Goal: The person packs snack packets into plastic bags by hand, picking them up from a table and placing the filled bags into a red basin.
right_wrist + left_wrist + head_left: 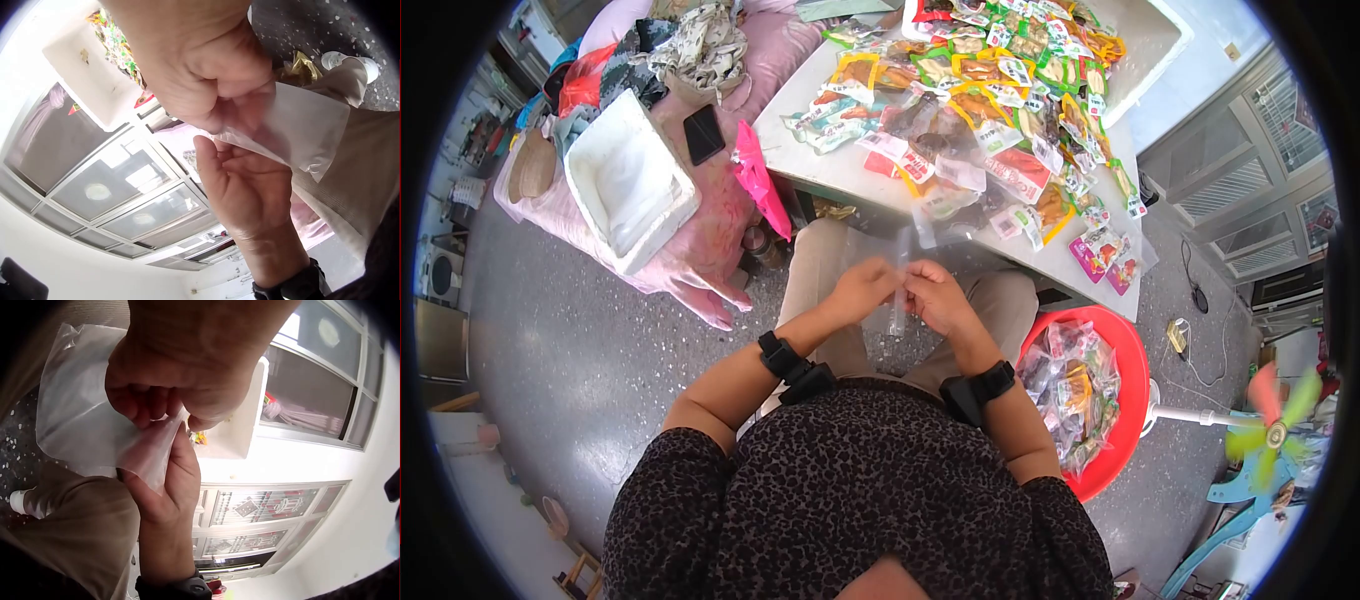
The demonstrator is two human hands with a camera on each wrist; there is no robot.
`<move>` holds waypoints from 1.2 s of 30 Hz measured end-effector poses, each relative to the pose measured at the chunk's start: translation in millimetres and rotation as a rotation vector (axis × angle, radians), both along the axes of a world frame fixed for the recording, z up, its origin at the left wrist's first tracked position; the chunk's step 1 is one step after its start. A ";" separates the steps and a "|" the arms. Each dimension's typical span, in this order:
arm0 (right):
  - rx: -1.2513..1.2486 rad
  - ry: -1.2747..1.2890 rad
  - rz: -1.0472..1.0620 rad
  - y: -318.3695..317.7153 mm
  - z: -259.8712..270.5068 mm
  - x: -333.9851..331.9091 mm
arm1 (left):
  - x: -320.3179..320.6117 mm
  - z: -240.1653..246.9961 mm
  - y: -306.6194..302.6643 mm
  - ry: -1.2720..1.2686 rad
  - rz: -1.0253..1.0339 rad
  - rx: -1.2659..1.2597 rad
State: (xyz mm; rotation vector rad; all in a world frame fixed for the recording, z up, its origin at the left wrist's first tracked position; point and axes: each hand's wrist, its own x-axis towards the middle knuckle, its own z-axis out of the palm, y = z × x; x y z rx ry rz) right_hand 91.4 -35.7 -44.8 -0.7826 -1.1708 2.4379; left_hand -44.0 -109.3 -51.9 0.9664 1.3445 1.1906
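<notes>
Between the person's knees, a clear plastic bag (897,315) hangs from both hands. My left hand (866,290) pinches its upper edge, and my right hand (938,298) grips the same edge close beside it. In the left wrist view the bag (81,406) looks flat and see-through, with nothing inside. The left fingers (150,403) are curled at its mouth, while the right hand (164,487) holds it from below. From the right wrist, the bag (312,122) spreads out past the right hand's curled fingers, which partly hide the left fingertips.
Many colourful snack packets (990,110) cover the white table (820,165) ahead. A red basin (1135,400) of wrapped packets stands at the right, near a fan (1275,435). Left, a white foam box (635,180) and a phone (703,135) lie on pink cloth.
</notes>
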 end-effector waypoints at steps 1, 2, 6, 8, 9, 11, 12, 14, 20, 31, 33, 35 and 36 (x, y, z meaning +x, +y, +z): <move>0.042 -0.025 0.002 0.1 -1.0 -0.6 | -0.3 -0.5 0.0 0.026 -0.014 -0.006; 0.085 -0.050 0.004 0.6 -2.7 -1.1 | -0.8 -1.1 0.5 0.053 -0.027 -0.011; 0.334 -0.080 0.066 2.4 1.2 -0.5 | 0.1 7.2 0.8 0.127 -0.055 -0.076; 0.372 -0.112 0.079 1.4 8.3 -0.2 | 0.7 11.4 0.6 0.084 -0.054 -0.074; 0.391 -0.129 0.085 1.1 10.1 0.0 | 0.9 12.5 0.5 0.063 -0.054 -0.074; 0.402 -0.115 0.106 2.6 8.0 1.1 | 1.6 13.2 -0.3 0.025 -0.031 -0.056; 0.407 -0.107 0.117 3.4 7.5 1.6 | 1.9 13.4 -0.6 0.006 -0.019 -0.047; 0.408 -0.119 0.162 3.5 11.6 2.6 | -0.5 6.0 -0.4 0.147 -0.036 0.037; 0.148 -0.052 0.148 4.3 13.9 5.7 | -5.4 19.4 -3.5 0.043 -0.080 0.017; 0.312 -0.029 0.114 2.8 15.1 -6.6 | 1.0 51.0 -14.4 0.478 -0.004 0.184; 0.394 -0.018 0.117 0.4 22.9 -11.2 | 1.2 48.5 -13.1 0.674 0.070 0.348; 0.345 -0.052 0.051 -0.6 29.4 -12.8 | -6.4 52.0 -15.5 0.676 0.086 0.249; 0.319 -0.070 0.017 -0.4 31.0 -13.2 | -10.6 54.5 -16.9 0.676 0.093 0.198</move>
